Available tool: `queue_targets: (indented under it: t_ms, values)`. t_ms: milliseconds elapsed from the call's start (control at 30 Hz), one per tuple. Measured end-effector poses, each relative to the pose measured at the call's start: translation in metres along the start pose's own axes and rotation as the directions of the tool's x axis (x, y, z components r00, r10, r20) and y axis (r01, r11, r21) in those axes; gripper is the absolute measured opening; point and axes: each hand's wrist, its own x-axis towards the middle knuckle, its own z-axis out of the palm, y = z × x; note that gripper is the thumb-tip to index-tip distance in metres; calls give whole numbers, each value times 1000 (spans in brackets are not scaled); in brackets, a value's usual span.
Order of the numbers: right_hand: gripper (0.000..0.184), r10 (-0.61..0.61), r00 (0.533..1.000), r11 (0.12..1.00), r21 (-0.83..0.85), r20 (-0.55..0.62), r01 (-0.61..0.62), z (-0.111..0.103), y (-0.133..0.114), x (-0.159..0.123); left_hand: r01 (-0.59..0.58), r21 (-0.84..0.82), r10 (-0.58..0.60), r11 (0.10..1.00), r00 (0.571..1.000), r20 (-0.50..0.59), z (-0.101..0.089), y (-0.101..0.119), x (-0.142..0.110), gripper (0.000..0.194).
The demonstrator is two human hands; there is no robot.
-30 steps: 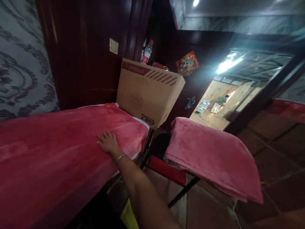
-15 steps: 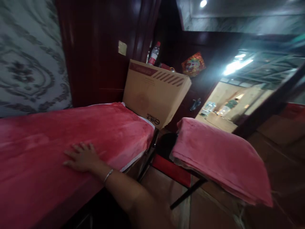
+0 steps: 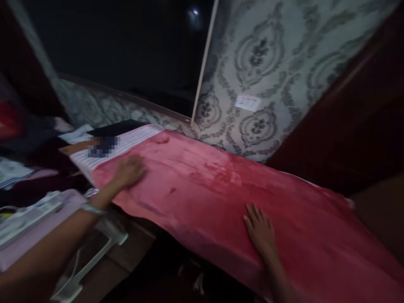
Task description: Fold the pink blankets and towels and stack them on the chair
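Note:
A red plush blanket [image 3: 214, 185] lies spread over a long narrow bed. My left hand [image 3: 129, 170] rests flat on its far left end, fingers out, a bracelet on the wrist. Palm down on the near edge of the blanket, further right, is my right hand [image 3: 260, 229], fingers spread. Neither hand holds anything. A striped white sheet [image 3: 132, 141] shows beyond the blanket's left end.
Patterned grey wallpaper [image 3: 261, 71] backs the bed, with a dark wooden panel [image 3: 356, 126] at the right. At the left stand a white power strip [image 3: 28, 212], a pink cloth [image 3: 38, 229] and piled clothes. A white frame [image 3: 94, 256] sits below my left arm.
The view has swung left, away from the cardboard box and the pink blanket on the chair. My left hand slid along the red blanket, and my right hand now lies on it too.

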Motion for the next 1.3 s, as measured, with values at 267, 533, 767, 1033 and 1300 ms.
queue_targets:
  t_ms: [267, 533, 767, 1033, 1300]
  values:
    - [76, -47, 991, 998, 27, -128, 50, 35, 18, 2, -278, -131, 293, 952, 949, 118, 71, 56, 55, 62]
    - [79, -32, 990, 996, 74, -138, 42, 39, 22, 5, -1, -68, -2, 998, 999, -35, 31, -66, 37, 51]
    - [82, -21, 995, 995, 96, -96, 30, 32, 21, 2, -24, -82, 20, 996, 999, -43, 40, -50, -29, 50]
    - [85, -13, 998, 994, 112, -56, 19, 22, 19, 1, -231, -157, 230, 960, 973, -26, 73, -25, -69, 61]
    - [75, -15, 995, 996, 90, -100, 24, 25, 12, 1, 25, -186, -50, 982, 990, -134, 48, -107, -69, 56]
